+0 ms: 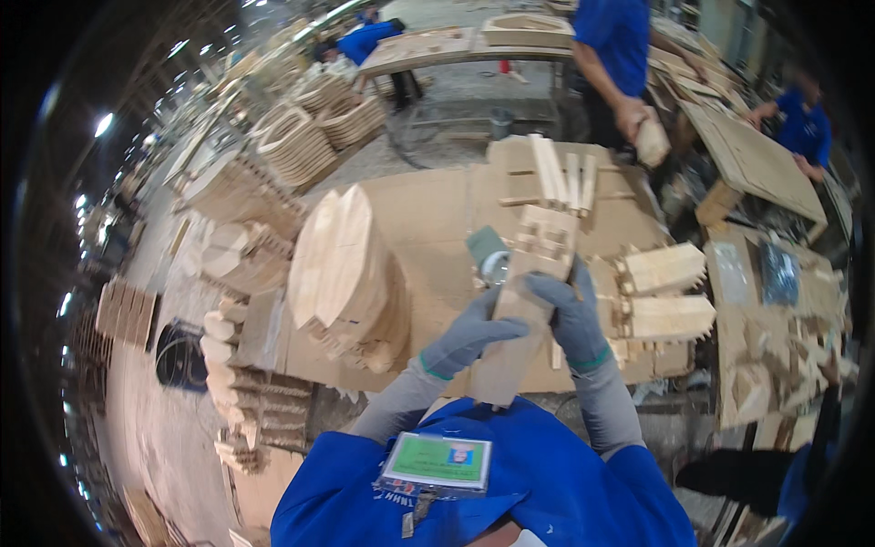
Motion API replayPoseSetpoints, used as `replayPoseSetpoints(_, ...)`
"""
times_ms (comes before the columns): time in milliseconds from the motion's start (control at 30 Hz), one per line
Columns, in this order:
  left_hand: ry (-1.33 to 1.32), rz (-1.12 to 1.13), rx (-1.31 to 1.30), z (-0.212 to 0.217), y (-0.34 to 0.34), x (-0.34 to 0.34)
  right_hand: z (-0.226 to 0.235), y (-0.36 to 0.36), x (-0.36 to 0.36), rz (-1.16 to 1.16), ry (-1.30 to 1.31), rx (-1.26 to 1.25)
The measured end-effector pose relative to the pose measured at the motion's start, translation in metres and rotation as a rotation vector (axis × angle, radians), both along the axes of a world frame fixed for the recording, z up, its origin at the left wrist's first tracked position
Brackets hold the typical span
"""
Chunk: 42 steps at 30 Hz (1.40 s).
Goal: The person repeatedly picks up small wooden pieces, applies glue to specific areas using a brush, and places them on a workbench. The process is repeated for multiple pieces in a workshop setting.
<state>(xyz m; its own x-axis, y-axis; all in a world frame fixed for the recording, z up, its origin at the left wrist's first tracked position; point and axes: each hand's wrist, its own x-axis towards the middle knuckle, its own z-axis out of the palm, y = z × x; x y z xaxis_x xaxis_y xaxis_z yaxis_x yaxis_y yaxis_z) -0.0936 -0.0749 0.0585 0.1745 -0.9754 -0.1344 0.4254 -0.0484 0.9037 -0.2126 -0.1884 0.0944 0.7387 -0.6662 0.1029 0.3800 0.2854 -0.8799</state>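
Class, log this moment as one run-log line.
left hand: holds plank | right hand: holds plank | bench: wood blocks

Cardboard-covered workbench (pixel 437 205) at frame centre, loaded with cut wood.
Stacked curved wooden panels (pixel 342 260) at left, loose slats (pixel 565 178) at upper centre, notched blocks (pixel 665 292) at right, small offcuts (pixel 784 365) scattered at far right.

A stack of rounded wooden panels (pixel 351 273) stands on the bench (pixel 437 201), slotted blocks (pixel 670 292) lie right, curved frames (pixel 305 137) pile behind.
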Motion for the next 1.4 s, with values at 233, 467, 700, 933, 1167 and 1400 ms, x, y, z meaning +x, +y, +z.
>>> replayPoseSetpoints(233,-0.063,0.073,-0.132,-0.001,-0.006,0.000,0.000,0.000,0.013,-0.053,-0.069,0.042)
replayPoseSetpoints(467,-1.007,0.306,0.150,0.018,0.008,-0.005,-0.007,0.008,0.033,-0.189,-0.048,-0.077)
replayPoseSetpoints(700,-1.028,0.417,0.427,-0.008,0.014,0.005,-0.050,0.016,0.055,-0.141,0.102,-0.272)
replayPoseSetpoints(933,-0.792,0.408,0.368,-0.026,0.032,0.077,-0.083,-0.047,0.004,-0.080,-0.141,0.218)
replayPoseSetpoints(1167,-0.365,0.103,0.185,-0.051,-0.038,0.139,-0.126,-0.043,-0.014,-0.303,0.207,0.008)
replayPoseSetpoints(1400,-0.409,-0.101,0.317,-0.084,-0.084,0.154,-0.154,-0.048,0.010,-0.371,0.317,-0.378)
